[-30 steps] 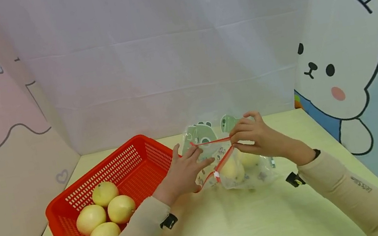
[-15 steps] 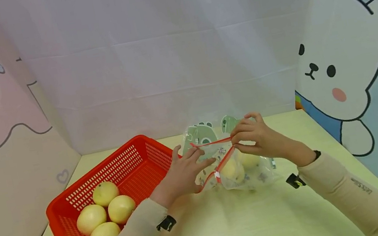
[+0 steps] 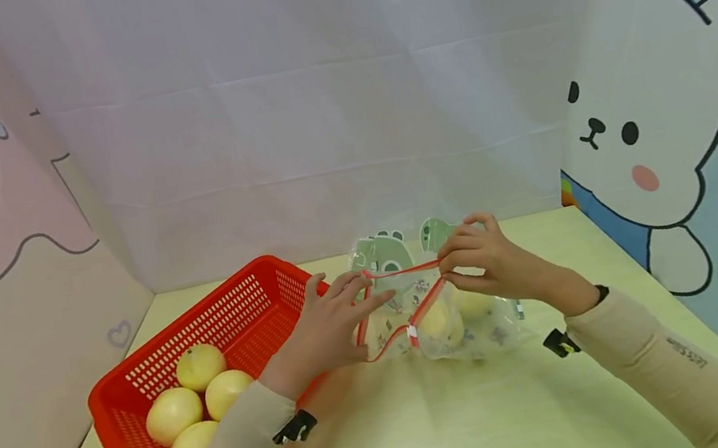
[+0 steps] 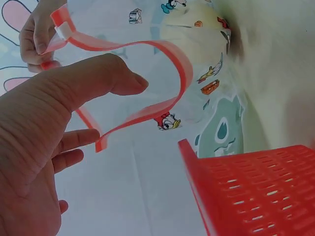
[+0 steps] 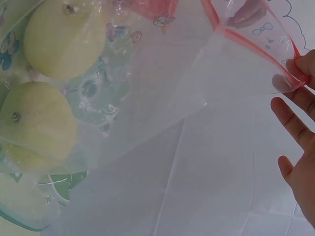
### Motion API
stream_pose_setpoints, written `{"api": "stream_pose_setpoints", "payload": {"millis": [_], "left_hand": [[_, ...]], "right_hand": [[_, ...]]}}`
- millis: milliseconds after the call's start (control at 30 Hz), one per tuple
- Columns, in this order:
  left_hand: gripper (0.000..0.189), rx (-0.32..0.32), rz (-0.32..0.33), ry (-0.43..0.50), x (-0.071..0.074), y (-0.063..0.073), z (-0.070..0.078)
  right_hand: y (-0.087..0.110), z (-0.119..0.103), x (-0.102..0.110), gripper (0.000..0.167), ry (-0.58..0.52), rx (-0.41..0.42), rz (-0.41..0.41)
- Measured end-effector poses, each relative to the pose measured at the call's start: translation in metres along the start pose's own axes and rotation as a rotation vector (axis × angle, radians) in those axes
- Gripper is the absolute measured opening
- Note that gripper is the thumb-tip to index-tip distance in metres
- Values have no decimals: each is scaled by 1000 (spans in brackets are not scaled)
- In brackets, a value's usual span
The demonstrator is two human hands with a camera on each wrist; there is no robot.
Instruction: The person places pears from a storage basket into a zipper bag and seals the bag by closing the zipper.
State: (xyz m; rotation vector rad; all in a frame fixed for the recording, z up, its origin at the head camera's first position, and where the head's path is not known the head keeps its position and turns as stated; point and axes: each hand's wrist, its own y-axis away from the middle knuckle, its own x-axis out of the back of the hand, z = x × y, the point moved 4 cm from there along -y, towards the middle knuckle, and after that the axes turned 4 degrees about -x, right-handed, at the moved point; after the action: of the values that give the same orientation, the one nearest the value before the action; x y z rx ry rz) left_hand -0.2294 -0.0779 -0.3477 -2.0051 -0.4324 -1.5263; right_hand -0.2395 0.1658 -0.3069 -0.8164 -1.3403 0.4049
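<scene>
A clear zip bag (image 3: 481, 342) with cartoon prints and a red zip edge lies on the table, its mouth spread towards the left. Pale yellow round fruits (image 5: 64, 39) show through its film. My right hand (image 3: 498, 261) pinches one corner of the red edge between thumb and fingertips, its other fingers stretched apart. At the opposite side of the mouth is my left hand (image 3: 320, 331), fingers spread; in the left wrist view its fingertips are right at the red edge (image 4: 101, 140). A white slider (image 3: 412, 335) sits on the zip's near side.
A red perforated basket (image 3: 97, 406) stands at the left, partly under the left forearm, with several pale yellow fruits (image 3: 174, 417) in it. Green cartoon shapes (image 3: 381, 250) in clear film lie behind the bag. A white curtain (image 3: 326, 118) closes off the table's back.
My left hand has drawn back to the left, towards the basket, and the left side of the bag's mouth now shows more. My right hand keeps its pinch in the same place.
</scene>
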Motion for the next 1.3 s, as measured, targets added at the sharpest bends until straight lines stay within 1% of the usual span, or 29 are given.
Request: {"api": "stream_pose_setpoints", "payload": {"millis": [133,233,400,533,933,1033,1167,1300], "left_hand": [[82,42,57,5,11,9,-9],[82,82,83,-7,17,17,-19],[79,146,91,-6,24,33,-35],[82,200,74,3,26,45,-48],[87,295,58,2,24,85,-85],[87,336,54,15,24,96,-96],[90,411,40,40,22,111,-111],[91,466,12,76,15,124,-122]], "right_hand": [[-1,0,-1,31,-8,-2,1],[-1,0,-1,31,-13,1,1],[-1,-1,-1,31,-16,7,-2],[-2,0,-1,32,-16,4,0],[-1,1,-2,32,-11,-9,-5],[0,1,-2,33,-6,-12,-4],[1,1,-1,32,-6,-12,-3],[2,2,-1,32,-8,-11,0]]}}
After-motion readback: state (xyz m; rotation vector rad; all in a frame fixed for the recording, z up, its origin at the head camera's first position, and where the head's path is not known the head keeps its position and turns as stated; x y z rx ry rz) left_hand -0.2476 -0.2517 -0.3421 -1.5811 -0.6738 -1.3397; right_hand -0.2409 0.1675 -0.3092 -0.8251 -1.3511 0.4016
